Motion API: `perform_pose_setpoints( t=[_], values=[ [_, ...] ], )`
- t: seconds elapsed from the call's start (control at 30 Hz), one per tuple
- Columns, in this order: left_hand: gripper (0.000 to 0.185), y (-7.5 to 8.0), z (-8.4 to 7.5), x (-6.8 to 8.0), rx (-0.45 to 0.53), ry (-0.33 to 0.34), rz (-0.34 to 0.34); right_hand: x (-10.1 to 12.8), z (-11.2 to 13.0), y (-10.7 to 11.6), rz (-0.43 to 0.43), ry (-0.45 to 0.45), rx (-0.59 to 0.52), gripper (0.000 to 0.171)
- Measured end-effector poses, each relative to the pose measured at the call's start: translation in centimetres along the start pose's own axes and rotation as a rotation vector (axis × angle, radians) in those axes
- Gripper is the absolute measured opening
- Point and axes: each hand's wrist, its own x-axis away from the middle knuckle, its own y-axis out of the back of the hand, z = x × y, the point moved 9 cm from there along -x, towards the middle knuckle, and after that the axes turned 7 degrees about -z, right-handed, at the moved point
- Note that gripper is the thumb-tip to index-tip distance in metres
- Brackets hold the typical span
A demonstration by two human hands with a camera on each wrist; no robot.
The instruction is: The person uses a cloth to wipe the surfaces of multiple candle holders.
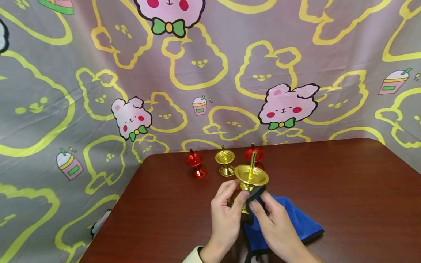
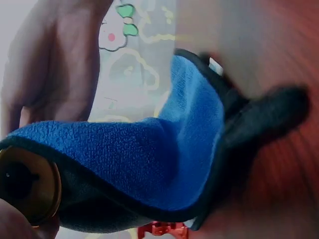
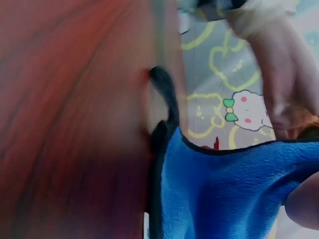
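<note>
Left hand [image 1: 227, 212]: fingers curled round the stem and base of a gold candle holder [image 1: 251, 178], holding it upright just above the table [image 1: 345, 190]. Right hand [image 1: 274, 223]: thumb and fingertips pinch a fold of blue cloth [image 1: 296, 219] against the holder's stem, just under the dish, on the side facing the person.

The held holder is shiny gold, with a wide shallow dish on top and a thin upright spike rising from its centre; its foot is hidden behind the left hand in the head view, and shows only as a round gold edge [image 2: 30, 184] at the lower left of the left wrist view. The cloth is blue fleece with a dark border (the border shows most clearly in the wrist views); most of it trails down from the right hand and lies on the dark red-brown table.

Behind the hands, near the table's far edge, stands a row of three smaller holders: a red holder [image 1: 196, 165] at left, a small gold holder [image 1: 225, 163] in the middle, and a second red holder [image 1: 254, 155] partly hidden behind the held one. A curtain [image 1: 98, 73] printed with rabbits and yellow outlines hangs behind the table.
</note>
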Motion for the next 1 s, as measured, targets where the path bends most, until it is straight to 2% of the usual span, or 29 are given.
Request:
perform_pose_setpoints(
  t=[0.1, 0.23, 0.33, 0.43, 0.57, 0.63, 0.7, 0.83, 1.0],
  values=[
    [0.029, 0.1, 0.1, 0.1, -0.004, -0.010, -0.003, -0.4, 0.3, 0.4, -0.021, 0.024, 0.010, 0.029],
    [0.026, 0.4, 0.4, 0.1, -0.002, -0.006, -0.019, -1.1, 1.2, 1.5, -0.115, 0.134, 0.042, 0.022],
    [0.023, 0.5, 0.9, 0.0, 0.024, 0.039, -0.024, -1.5, 1.7, 2.5, -0.211, 0.211, 0.074, 0.022],
    [0.021, 0.6, 1.5, -0.1, 0.046, 0.124, -0.020, -1.6, 2.2, 3.3, -0.248, 0.290, 0.096, 0.027],
    [0.023, 0.7, 2.5, -0.1, 0.098, 0.252, -0.012, -1.4, 2.8, 3.5, -0.165, 0.393, 0.071, 0.039],
    [0.025, 0.7, 3.0, -0.1, 0.135, 0.315, -0.018, -1.2, 3.0, 3.5, -0.115, 0.416, 0.061, 0.042],
    [0.028, 0.8, 3.4, -0.1, 0.163, 0.368, -0.026, -1.0, 3.1, 3.5, -0.084, 0.422, 0.063, 0.043],
    [0.033, 0.6, 3.7, -0.3, 0.239, 0.427, -0.042, -0.9, 2.8, 3.5, -0.058, 0.406, 0.043, 0.043],
    [0.031, -0.4, 3.6, 0.0, 0.403, 0.519, -0.042, -0.4, 2.1, 3.0, -0.014, 0.393, 0.021, 0.046]
  ],
)
